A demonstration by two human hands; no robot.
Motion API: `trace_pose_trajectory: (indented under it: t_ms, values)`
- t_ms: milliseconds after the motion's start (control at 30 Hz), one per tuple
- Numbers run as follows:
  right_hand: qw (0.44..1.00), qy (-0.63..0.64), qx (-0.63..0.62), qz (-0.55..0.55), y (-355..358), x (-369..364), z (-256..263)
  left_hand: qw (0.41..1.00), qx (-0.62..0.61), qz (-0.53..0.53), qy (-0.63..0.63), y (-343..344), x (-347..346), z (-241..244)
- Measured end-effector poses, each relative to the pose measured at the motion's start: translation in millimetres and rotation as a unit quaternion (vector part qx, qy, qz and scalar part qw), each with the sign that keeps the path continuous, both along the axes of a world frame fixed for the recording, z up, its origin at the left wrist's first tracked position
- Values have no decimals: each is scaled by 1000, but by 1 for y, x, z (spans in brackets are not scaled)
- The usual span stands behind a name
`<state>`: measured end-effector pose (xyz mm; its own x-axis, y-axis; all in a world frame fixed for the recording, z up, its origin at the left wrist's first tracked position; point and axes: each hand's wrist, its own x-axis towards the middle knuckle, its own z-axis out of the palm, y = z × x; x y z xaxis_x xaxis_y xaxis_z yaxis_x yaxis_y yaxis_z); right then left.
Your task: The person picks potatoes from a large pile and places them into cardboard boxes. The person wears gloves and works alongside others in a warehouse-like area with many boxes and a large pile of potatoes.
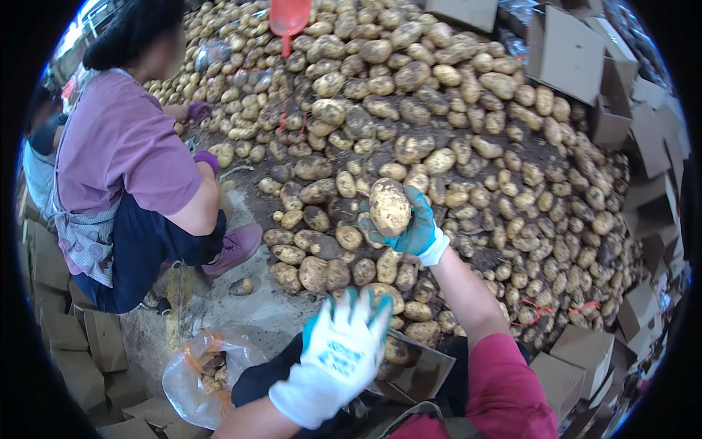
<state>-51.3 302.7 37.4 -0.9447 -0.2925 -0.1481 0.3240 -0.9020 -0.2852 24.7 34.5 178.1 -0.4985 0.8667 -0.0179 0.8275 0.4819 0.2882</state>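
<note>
A large, soil-specked potato rests in my right hand, which wears a white glove with a teal coated palm. My left hand, gloved the same way, is back up with its fingers spread over potatoes at the near edge of the heap; its palm side is hidden. Beside it, partly under it, stands a cardboard box with potatoes inside. The big heap of potatoes spreads over dark soil before me. To the lower left, an open woven plastic bag holds a few potatoes.
A person in a purple shirt crouches at the left, gloved hands at the heap. Farther left is another person. A red plastic scoop lies on the heap's far part. Cardboard boxes line the right; more boxes stand lower left.
</note>
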Motion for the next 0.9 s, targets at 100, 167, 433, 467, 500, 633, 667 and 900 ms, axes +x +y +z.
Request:
trace_pose_trajectory:
  t_ms: [100, 167, 433, 467, 500, 633, 667, 900]
  values:
    - [995, 33, 78, -56, 15, 61, 33, 979, 195, 60, -14, 22, -12, -3]
    - [987, -11, 117, -106, 0, 96, 63, 891, 391, 91, -211, 35, -15, -16]
    - [690, 133, 665, -253, -35, 187, 117, 461, 332, 83, -819, 99, 32, -30]
    - [684, 112, 674, -255, -36, 192, 118, 463, 322, 98, -820, 103, 36, -31]
    - [682, 91, 678, -258, -38, 196, 117, 468, 311, 116, -819, 106, 40, -37]
    - [639, 63, 723, -255, -47, 203, 136, 462, 345, 132, -806, 115, 49, -54]
    - [677, 52, 678, -280, -37, 195, 115, 488, 377, 102, -780, 119, 49, -68]
    - [654, 13, 690, -310, -8, 179, 101, 470, 294, 150, -819, 118, 45, -62]
